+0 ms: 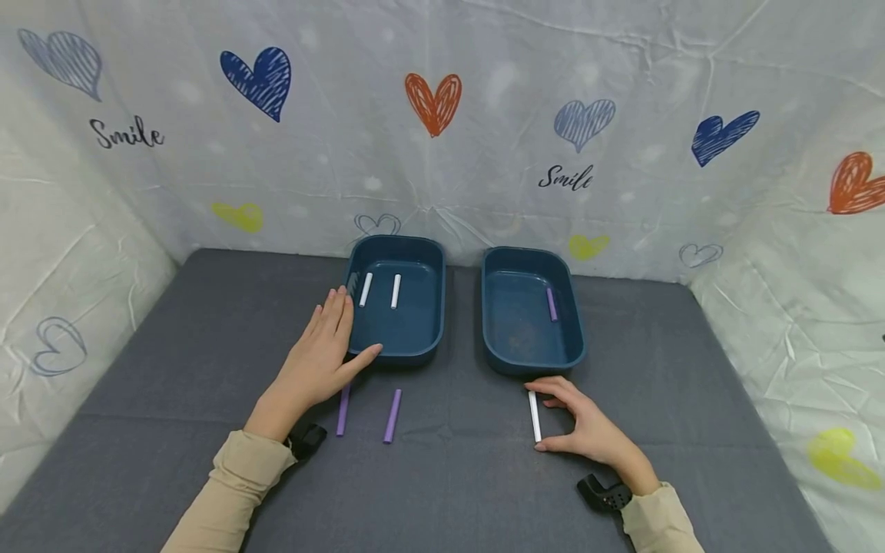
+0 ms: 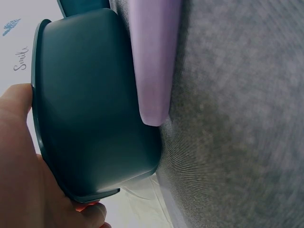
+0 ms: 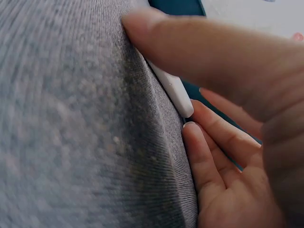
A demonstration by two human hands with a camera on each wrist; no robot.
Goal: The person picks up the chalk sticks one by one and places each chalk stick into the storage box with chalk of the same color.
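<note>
My left hand (image 1: 321, 349) lies along the left edge of the left blue bin (image 1: 397, 357), its fingers straight and the thumb at the front rim. Two white chalk sticks (image 1: 396, 292) are inside that bin. Below it, a purple chalk stick (image 1: 392, 416) lies on the cloth, and another purple chalk stick (image 1: 342, 418) is partly hidden by my left hand; one looms large in the left wrist view. In front of the right blue bin (image 1: 508, 367), my right hand (image 1: 581, 422) pinches a white chalk stick (image 1: 535, 417) end to end between thumb and fingers.
The right bin holds one purple chalk stick (image 1: 551, 304) near its right wall. A dark grey cloth (image 1: 442, 491) covers the table. Behind and beside it hangs a white curtain (image 1: 498, 153) with hearts and lettering. Black wrist cameras (image 1: 603, 493) sit on both wrists.
</note>
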